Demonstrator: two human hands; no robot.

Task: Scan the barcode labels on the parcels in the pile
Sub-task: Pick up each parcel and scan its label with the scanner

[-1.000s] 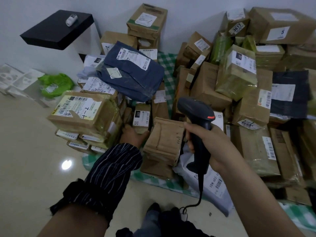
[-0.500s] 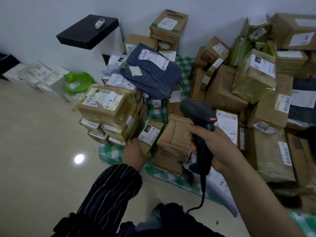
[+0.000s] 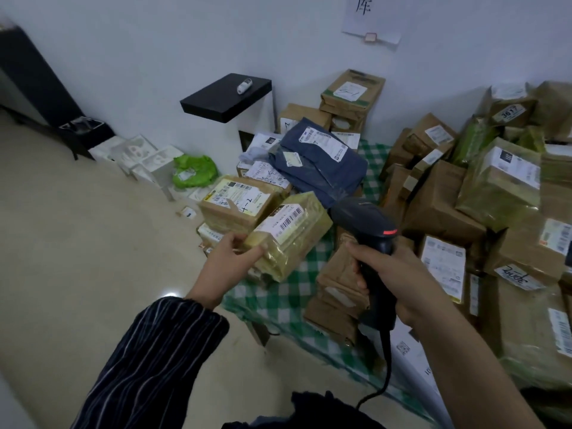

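My left hand (image 3: 230, 260) grips the near end of a small taped brown parcel (image 3: 289, 239) and holds it lifted off the pile, its white barcode label (image 3: 286, 221) facing up. My right hand (image 3: 393, 274) grips the handle of a black barcode scanner (image 3: 366, 226); the scanner's head sits just right of the parcel, and its cable (image 3: 383, 379) hangs toward me. A big pile of cardboard parcels (image 3: 439, 202) lies on a green checked cloth (image 3: 297, 289).
A dark blue mailer bag (image 3: 322, 168) lies on boxes behind the lifted parcel. A labelled box (image 3: 235, 202) stands at the pile's left edge. A black shelf (image 3: 226, 96), a green bag (image 3: 193, 170) and white boxes (image 3: 145, 159) line the wall. Bare floor (image 3: 77, 258) spreads left.
My left hand has pulled the small parcel out of the pile and raised it with its label up. The view has swung left and up; the scanner stays in my right hand.
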